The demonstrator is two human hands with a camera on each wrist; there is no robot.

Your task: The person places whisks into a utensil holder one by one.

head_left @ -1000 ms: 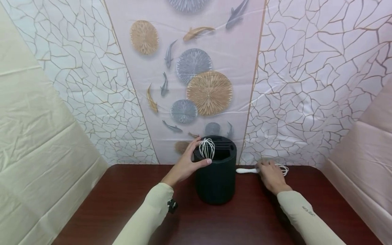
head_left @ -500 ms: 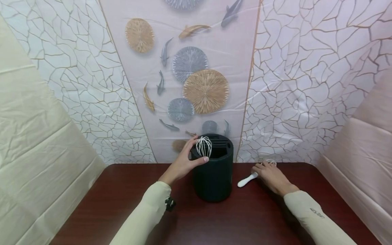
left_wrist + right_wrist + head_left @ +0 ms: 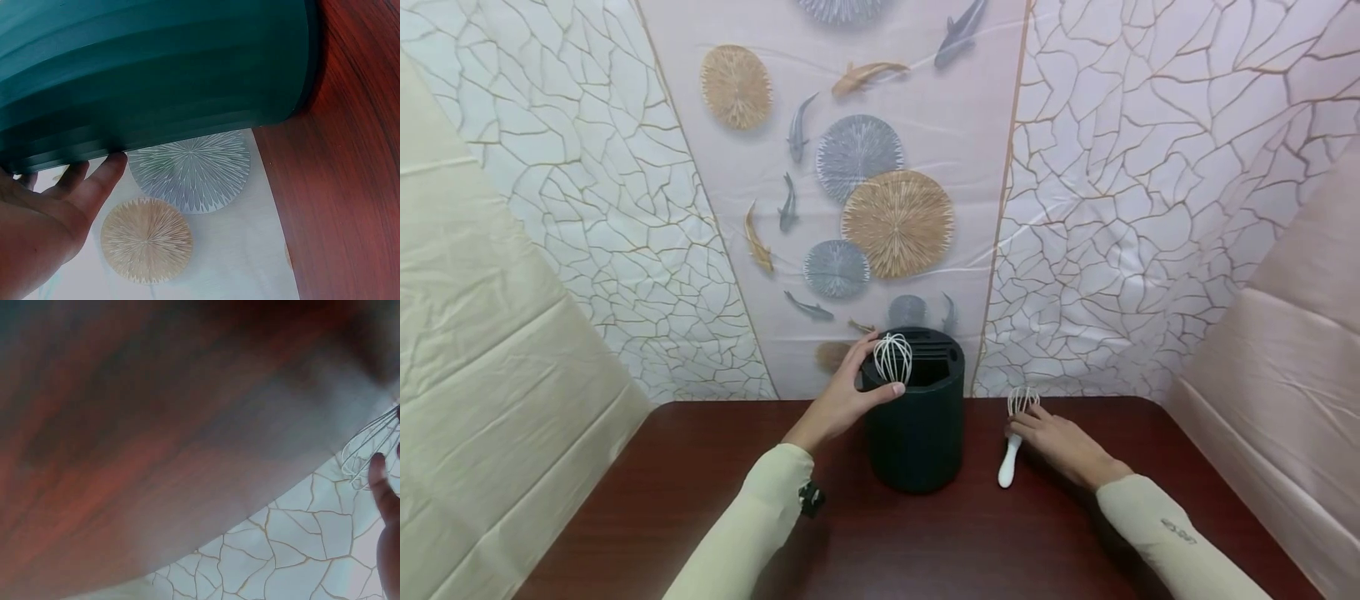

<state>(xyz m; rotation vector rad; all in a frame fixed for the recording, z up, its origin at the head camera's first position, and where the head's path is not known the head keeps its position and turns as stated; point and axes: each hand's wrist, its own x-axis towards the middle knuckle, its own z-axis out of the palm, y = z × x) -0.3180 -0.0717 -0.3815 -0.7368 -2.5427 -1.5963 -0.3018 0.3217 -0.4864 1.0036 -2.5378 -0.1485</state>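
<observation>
A dark green utensil holder (image 3: 914,442) stands upright on the table, with a slotted section and an open compartment in its top. The wire head of one whisk (image 3: 892,358) sticks up at its left side. My left hand (image 3: 838,408) grips the holder's left rim, thumb across the front and fingers round the back; in the left wrist view its fingertips meet the holder's side (image 3: 156,75). To the right, my right hand (image 3: 1060,442) holds a second whisk (image 3: 1011,462) where handle and wires join. Its white handle points toward me, wires toward the wall.
The dark red wooden table (image 3: 880,550) has rounded back corners. A patterned cloth wall (image 3: 1090,250) stands right behind it, with plain beige cloth (image 3: 512,375) along the left and right sides.
My right hand has turned the second whisk from lying sideways to handle toward me, bringing it slightly left. My left hand stays at the holder. The head view shifts slightly.
</observation>
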